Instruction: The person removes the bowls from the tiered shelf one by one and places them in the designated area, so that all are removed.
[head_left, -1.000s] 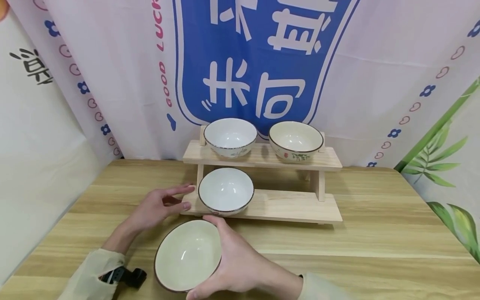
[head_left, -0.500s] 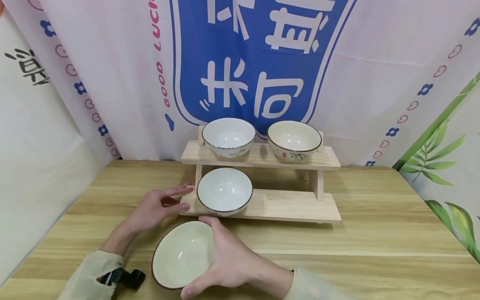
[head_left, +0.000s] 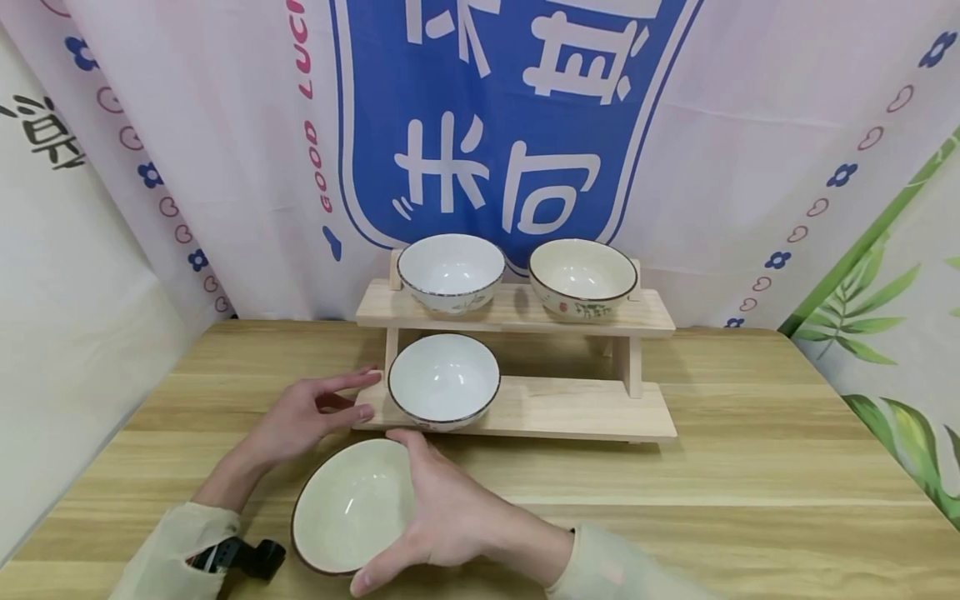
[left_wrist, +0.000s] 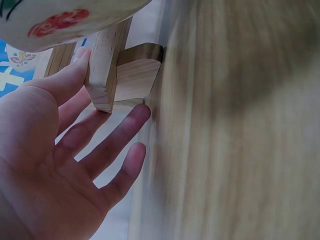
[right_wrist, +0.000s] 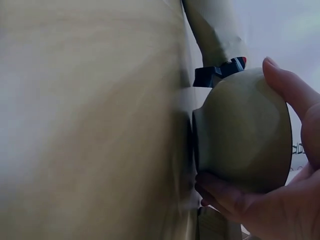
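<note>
A cream bowl with a dark brown rim (head_left: 348, 508) is in my right hand (head_left: 450, 508), tilted slightly. The thumb lies at its near rim and the other fingers reach round its far side. In the right wrist view the bowl's plain outer wall (right_wrist: 240, 135) shows, its foot close to the tabletop. My left hand (head_left: 303, 421) holds the left end of the lower shelf of a wooden two-tier stand (head_left: 585, 408). In the left wrist view its thumb is against the board end (left_wrist: 104, 75), with other fingertips by the lower edge. A white bowl (head_left: 444, 379) sits on that shelf beside it.
On the upper shelf stand another white bowl (head_left: 452, 271) and a cream bowl with painted flowers (head_left: 583, 271). Behind the wood-grain table (head_left: 750, 467) hangs a printed curtain (head_left: 735, 183). A black wrist device (head_left: 240, 557) sits on the left sleeve.
The right hand has shifted the cream bowl a little to the left. The left hand keeps its place at the shelf end. The head view has turned slightly to the right.
</note>
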